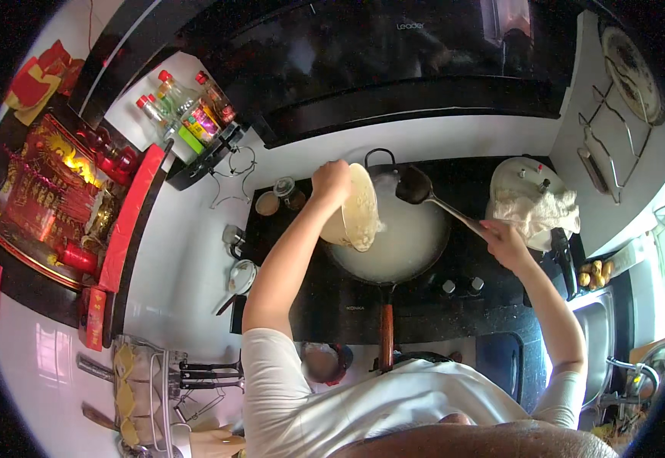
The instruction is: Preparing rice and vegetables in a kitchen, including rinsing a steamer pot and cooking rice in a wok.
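My left hand (331,182) grips the rim of a cream-coloured bowl (361,209), which is tilted over a wok (392,283); pale food clings inside it and a lump hangs at its lip. Cloudy whitish liquid (407,243) fills the wok, which sits on the black gas hob with its wooden handle towards me. My right hand (501,243) is closed around the handle of a metal ladle or wok spatula (414,186), whose dark head is over the far side of the wok. Its working side is not clearly visible.
A pressure cooker (518,177) with a cloth (544,214) on its lid stands at the right. Small jars (289,194) are at the hob's back left. Bottles (189,120) stand on a corner shelf. A sink (596,326) lies right, below several potatoes or similar roots (596,275).
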